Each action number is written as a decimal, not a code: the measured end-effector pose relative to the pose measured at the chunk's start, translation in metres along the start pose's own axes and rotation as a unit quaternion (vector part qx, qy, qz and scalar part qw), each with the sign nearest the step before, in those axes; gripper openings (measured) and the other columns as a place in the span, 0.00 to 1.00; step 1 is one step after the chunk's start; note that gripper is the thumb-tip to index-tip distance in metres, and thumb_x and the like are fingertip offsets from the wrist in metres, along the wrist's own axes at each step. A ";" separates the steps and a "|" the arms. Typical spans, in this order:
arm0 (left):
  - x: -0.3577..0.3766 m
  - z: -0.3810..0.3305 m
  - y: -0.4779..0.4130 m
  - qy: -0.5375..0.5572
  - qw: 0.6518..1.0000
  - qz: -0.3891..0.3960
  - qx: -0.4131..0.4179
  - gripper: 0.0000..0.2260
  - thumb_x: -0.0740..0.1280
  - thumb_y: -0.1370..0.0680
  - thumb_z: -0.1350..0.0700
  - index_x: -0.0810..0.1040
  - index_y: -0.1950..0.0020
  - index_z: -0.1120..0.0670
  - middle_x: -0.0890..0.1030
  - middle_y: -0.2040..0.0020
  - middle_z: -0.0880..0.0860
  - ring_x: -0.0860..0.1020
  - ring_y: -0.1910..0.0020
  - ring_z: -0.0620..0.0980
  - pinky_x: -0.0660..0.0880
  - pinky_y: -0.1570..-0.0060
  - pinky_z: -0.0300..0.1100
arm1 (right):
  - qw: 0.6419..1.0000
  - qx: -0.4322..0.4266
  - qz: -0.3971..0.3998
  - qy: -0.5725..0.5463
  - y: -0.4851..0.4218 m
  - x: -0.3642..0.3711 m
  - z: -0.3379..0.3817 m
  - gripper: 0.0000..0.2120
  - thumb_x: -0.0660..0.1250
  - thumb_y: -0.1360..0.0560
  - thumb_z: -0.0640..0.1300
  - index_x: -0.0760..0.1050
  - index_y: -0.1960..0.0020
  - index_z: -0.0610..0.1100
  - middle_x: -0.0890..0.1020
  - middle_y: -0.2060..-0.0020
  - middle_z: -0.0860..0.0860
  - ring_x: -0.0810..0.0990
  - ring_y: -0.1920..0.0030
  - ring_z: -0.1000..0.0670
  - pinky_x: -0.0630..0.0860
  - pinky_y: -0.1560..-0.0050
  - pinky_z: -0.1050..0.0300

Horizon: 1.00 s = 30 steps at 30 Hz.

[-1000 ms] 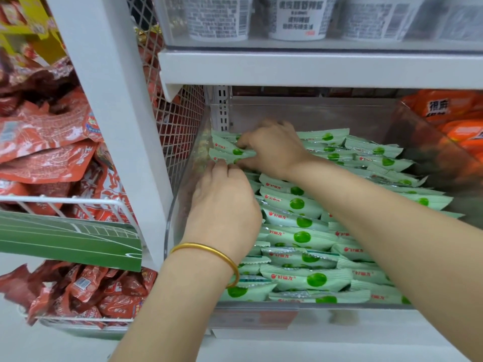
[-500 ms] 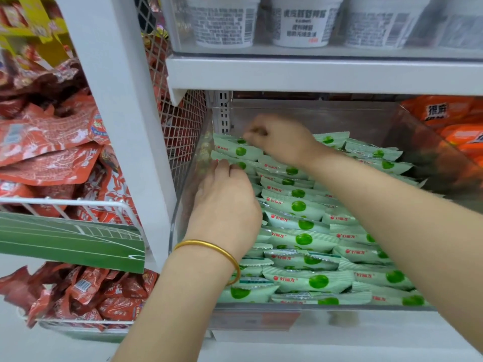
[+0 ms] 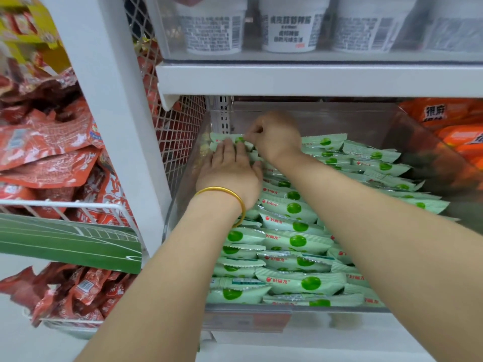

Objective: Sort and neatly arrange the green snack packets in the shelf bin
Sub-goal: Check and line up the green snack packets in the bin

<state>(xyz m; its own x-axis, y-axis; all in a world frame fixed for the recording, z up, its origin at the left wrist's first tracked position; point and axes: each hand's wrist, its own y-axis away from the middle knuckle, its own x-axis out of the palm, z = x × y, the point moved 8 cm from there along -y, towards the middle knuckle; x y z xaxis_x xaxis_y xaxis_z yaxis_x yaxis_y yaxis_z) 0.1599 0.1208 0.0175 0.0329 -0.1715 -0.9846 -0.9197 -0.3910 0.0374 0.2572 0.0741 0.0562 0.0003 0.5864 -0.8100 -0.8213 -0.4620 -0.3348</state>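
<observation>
Left hand (image 3: 230, 169) flat, fingers straight, pressing green snack packets (image 3: 292, 241) in back-left corner of clear shelf bin (image 3: 339, 118); right hand (image 3: 274, 138) pinching rearmost packet (image 3: 224, 137).

Pale green snack packets (image 3: 298, 241) lie flat in overlapping rows, filling the clear shelf bin (image 3: 261, 313).

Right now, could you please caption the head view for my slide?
Left hand presses green packets in the bin's back corner; right hand pinches one.

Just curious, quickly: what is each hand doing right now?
Left hand: open, fingers flat on the green packets.
Right hand: pinching one rear packet.
</observation>
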 end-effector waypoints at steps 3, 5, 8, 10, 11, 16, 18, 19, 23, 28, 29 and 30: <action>0.005 0.001 0.000 -0.013 1.000 0.015 -0.008 0.26 0.41 0.18 0.46 0.45 0.23 0.57 0.42 0.22 0.56 0.42 0.24 0.51 0.39 0.28 0.46 | 0.993 0.032 -0.004 -0.117 0.000 -0.010 -0.001 0.08 0.65 0.23 0.45 0.80 0.53 0.43 0.83 0.55 0.49 0.80 0.53 0.49 0.76 0.49 0.55; 0.007 0.003 0.001 -0.012 1.000 0.022 -0.015 0.26 0.41 0.18 0.46 0.45 0.23 0.57 0.43 0.22 0.56 0.43 0.23 0.51 0.39 0.28 0.46 | 0.985 0.047 -0.034 -0.160 0.002 -0.019 -0.005 0.06 0.65 0.23 0.45 0.80 0.54 0.45 0.82 0.58 0.51 0.79 0.56 0.51 0.75 0.53 0.57; 0.010 0.003 0.003 -0.011 0.999 0.031 -0.019 0.27 0.41 0.18 0.45 0.46 0.23 0.57 0.46 0.22 0.56 0.46 0.23 0.52 0.41 0.27 0.46 | 0.935 0.104 -0.074 -0.331 0.015 -0.027 -0.019 0.09 0.65 0.23 0.42 0.74 0.62 0.48 0.79 0.64 0.54 0.81 0.67 0.54 0.74 0.68 0.60; 0.011 0.003 0.003 -0.016 0.999 0.040 -0.019 0.27 0.41 0.18 0.45 0.46 0.23 0.57 0.47 0.22 0.57 0.46 0.23 0.52 0.41 0.27 0.46 | 0.870 0.148 -0.079 -0.463 0.031 -0.032 -0.028 0.10 0.63 0.22 0.40 0.72 0.62 0.47 0.79 0.61 0.52 0.81 0.70 0.52 0.75 0.74 0.61; 0.010 0.002 0.003 -0.016 0.999 0.047 -0.021 0.27 0.41 0.18 0.45 0.46 0.23 0.57 0.47 0.22 0.57 0.46 0.23 0.52 0.41 0.27 0.47 | 0.835 0.170 -0.080 -0.518 0.040 -0.037 -0.031 0.09 0.63 0.22 0.39 0.71 0.61 0.46 0.80 0.58 0.49 0.82 0.69 0.51 0.77 0.72 0.60; -0.011 0.003 0.012 0.087 0.995 -0.017 -0.037 0.23 0.48 0.18 0.52 0.58 0.27 0.62 0.58 0.26 0.63 0.58 0.27 0.58 0.57 0.31 0.50 | 0.728 0.258 -0.085 -0.629 0.100 -0.073 -0.055 0.06 0.62 0.22 0.37 0.70 0.58 0.42 0.79 0.61 0.47 0.83 0.65 0.47 0.80 0.66 0.57; -0.033 -0.002 0.032 0.177 0.979 -0.098 -0.020 0.17 0.52 0.19 0.55 0.68 0.37 0.64 0.71 0.37 0.66 0.70 0.37 0.62 0.67 0.41 0.50 | 0.734 0.254 -0.060 -0.627 0.122 -0.085 -0.063 0.03 0.62 0.22 0.37 0.71 0.54 0.40 0.81 0.61 0.45 0.83 0.68 0.49 0.79 0.70 0.60; -0.042 -0.004 0.043 0.235 0.963 -0.133 -0.013 0.15 0.52 0.19 0.55 0.71 0.41 0.64 0.74 0.42 0.65 0.72 0.42 0.62 0.68 0.46 0.48 | 0.742 0.252 -0.044 -0.620 0.132 -0.090 -0.066 0.01 0.62 0.22 0.37 0.72 0.52 0.39 0.81 0.61 0.45 0.83 0.69 0.51 0.77 0.72 0.62; -0.053 -0.026 0.084 0.514 0.851 -0.090 0.067 0.18 0.55 0.22 0.40 0.73 0.40 0.47 0.79 0.42 0.48 0.78 0.45 0.45 0.69 0.38 0.45 | 0.794 0.219 -0.015 -0.566 0.163 -0.110 -0.070 0.05 0.63 0.23 0.38 0.74 0.58 0.41 0.81 0.73 0.51 0.78 0.76 0.56 0.72 0.77 0.66; -0.051 -0.061 0.134 0.444 0.861 -0.051 0.245 0.29 0.69 0.25 0.57 0.61 0.33 0.32 0.73 0.43 0.39 0.75 0.43 0.38 0.70 0.43 0.29 | 0.830 0.176 -0.040 -0.528 0.176 -0.122 -0.069 0.06 0.66 0.25 0.37 0.75 0.60 0.42 0.78 0.77 0.52 0.75 0.78 0.56 0.70 0.78 0.66; -0.050 -0.061 0.137 0.454 0.852 -0.047 0.257 0.32 0.70 0.26 0.60 0.62 0.33 0.31 0.73 0.41 0.43 0.76 0.43 0.43 0.73 0.42 0.34 | 0.829 0.170 -0.041 -0.531 0.176 -0.122 -0.068 0.05 0.66 0.25 0.37 0.75 0.60 0.42 0.78 0.76 0.52 0.74 0.78 0.56 0.70 0.77 0.66; -0.050 -0.060 0.138 0.477 0.837 -0.038 0.263 0.32 0.69 0.26 0.61 0.63 0.33 0.31 0.73 0.40 0.45 0.77 0.43 0.45 0.75 0.43 0.38 | 0.826 0.164 -0.040 -0.537 0.176 -0.121 -0.066 0.05 0.66 0.25 0.38 0.75 0.59 0.42 0.78 0.74 0.51 0.74 0.78 0.56 0.69 0.77 0.66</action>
<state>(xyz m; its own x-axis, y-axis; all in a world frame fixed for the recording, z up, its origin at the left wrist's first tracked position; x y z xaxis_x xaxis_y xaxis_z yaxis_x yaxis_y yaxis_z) 0.0548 0.0208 0.0823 0.1663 -0.9073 -0.3862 -0.9372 -0.0237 -0.3479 0.1505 -0.1220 0.0630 -0.2993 0.9402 0.1624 -0.9539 -0.2906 -0.0755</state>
